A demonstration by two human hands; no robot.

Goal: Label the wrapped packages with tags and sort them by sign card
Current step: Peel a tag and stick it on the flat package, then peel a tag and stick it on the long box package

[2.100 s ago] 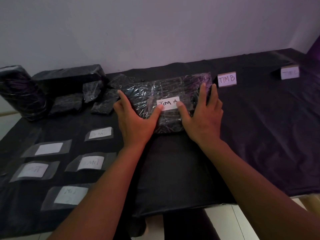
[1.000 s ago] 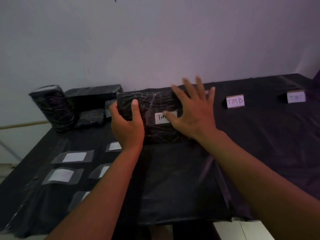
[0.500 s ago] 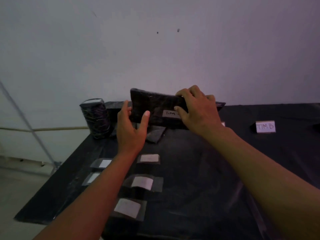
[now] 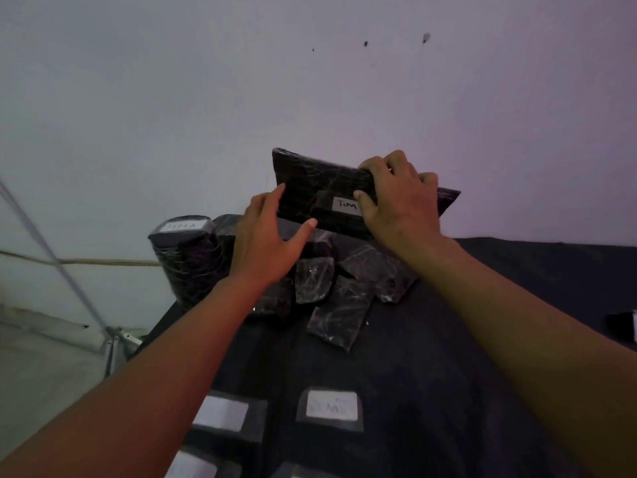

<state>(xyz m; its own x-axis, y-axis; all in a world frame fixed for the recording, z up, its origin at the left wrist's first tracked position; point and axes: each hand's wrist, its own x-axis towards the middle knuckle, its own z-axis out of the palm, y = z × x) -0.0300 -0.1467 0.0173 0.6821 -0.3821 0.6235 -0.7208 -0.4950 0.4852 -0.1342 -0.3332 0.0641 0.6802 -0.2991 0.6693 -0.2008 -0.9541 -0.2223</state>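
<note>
A flat black wrapped package point(image 4: 320, 191) with a white tag reading "TIM" is held tilted up on edge above the back of the table. My right hand point(image 4: 400, 198) grips its top edge, fingers curled over it and thumb on the front beside the tag. My left hand point(image 4: 267, 241) has straight fingers; its fingers and thumb touch the package's left lower edge. A tall wrapped package point(image 4: 186, 253) with a white tag on top stands at the left. Several small wrapped packages point(image 4: 339, 308) lie below the held one.
The table carries a black cloth point(image 4: 482, 339). Several blank or faintly written tags on tape point(image 4: 331, 405) lie near the front. The pale wall stands right behind the packages. The table's left edge drops to the floor, where a metal stand point(image 4: 113, 339) shows.
The package was flat on the table under both hands; it has since been lifted and tipped upright toward the wall. The view has swung left and up, losing the sign cards.
</note>
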